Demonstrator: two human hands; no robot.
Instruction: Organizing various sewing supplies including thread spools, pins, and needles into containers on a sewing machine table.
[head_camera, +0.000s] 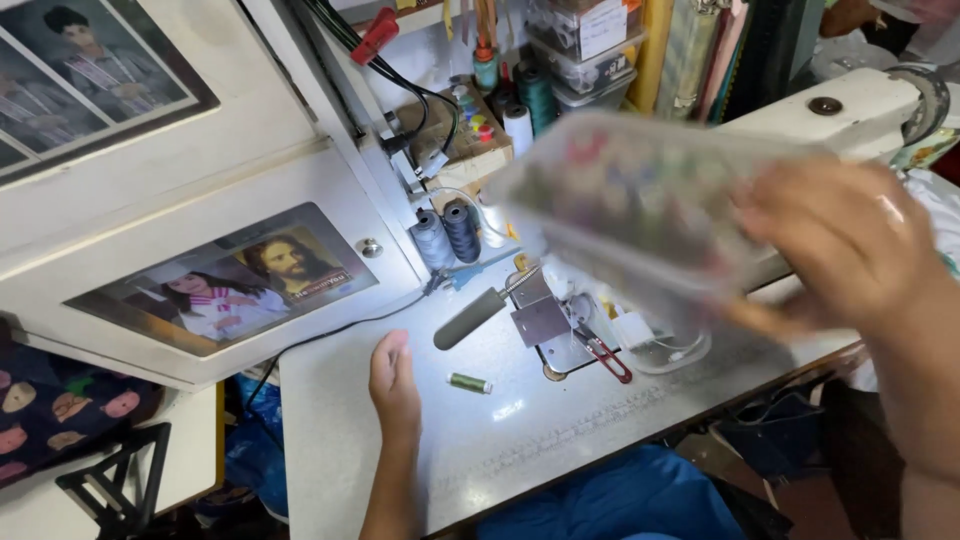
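Your right hand (850, 245) grips a blurred clear plastic box (640, 200) of coloured spools above the desk (520, 430).
Your left hand (393, 375) rests open, holding nothing, on the desk; a green thread spool (469, 383) lies just beside it.

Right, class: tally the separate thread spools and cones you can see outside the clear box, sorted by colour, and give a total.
Grey-blue cones: 2, a paler one and a darker one
Green: 1 small spool on the table, 1 dark cone
White cone: 1
Total: 5
The spools in the clear box are too blurred to count.
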